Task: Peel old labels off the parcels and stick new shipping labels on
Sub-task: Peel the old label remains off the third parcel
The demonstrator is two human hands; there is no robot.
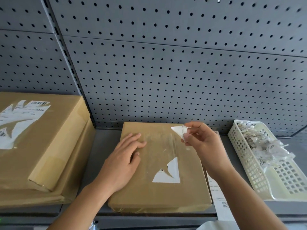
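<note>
1. Head view: a flat brown parcel (149, 193) lies on the grey shelf (101, 146) in the middle of the view, its far edge close to the pegboard (166, 63) back wall.
2. The left hand (123, 163) rests palm down on the parcel's left half. Its fingers are straight and spread, pressing on the top and gripping nothing.
3. The right hand (201, 140) is raised over the parcel's far right corner. Its thumb and fingertips pinch a torn label piece (177, 131), a white triangular scrap that is lifted clear of the cardboard.
4. A label remnant (167, 175) is stuck to the parcel's top, nearer the front right. It is white with jagged torn edges and a bit of barcode at its left tip. The surface between it and the right hand looks glossy and smeared.
5. A white label sheet (221, 208) with printed text and a barcode pokes out along the parcel's right edge, partly beneath it.
6. To the right, apart from the parcel, stands a cream lattice basket (244, 156). A heap of label scraps (262, 143) fills its far end.
7. On the left are two more brown parcels, stacked. The upper parcel (49, 138) carries a torn label (20, 120) with a barcode at its far edge, and the lower parcel (73, 180) juts out beneath it on the right and front.
</note>
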